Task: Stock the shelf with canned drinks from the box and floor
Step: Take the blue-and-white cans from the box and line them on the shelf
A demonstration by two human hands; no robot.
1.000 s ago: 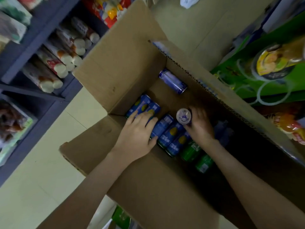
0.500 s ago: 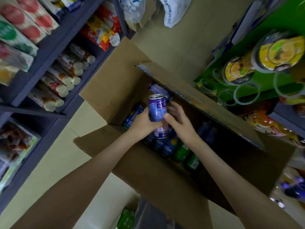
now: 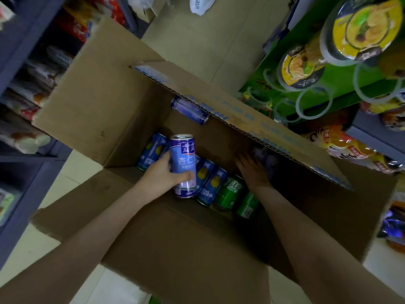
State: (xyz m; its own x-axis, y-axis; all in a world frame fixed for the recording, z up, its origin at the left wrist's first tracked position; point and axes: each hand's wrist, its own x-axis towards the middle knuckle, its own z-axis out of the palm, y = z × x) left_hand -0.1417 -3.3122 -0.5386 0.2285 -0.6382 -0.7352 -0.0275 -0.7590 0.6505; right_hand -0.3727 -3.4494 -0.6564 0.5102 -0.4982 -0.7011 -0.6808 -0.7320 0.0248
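- A person's left hand (image 3: 163, 174) holds a tall blue can (image 3: 183, 163) upright above the open cardboard box (image 3: 105, 102). The grip is wrapped round its lower half, keeping it clear of the rest, apparently bound for the shelf (image 3: 26, 40) at left.
- The right hand (image 3: 252, 170), its grip open, fingers spread and empty, reaches into the box's shadowed side toward pale purple cans (image 3: 268, 160), likely for a second pick.
- Blue cans (image 3: 210, 178) and green cans (image 3: 230, 191) lie side by side on the box bottom.
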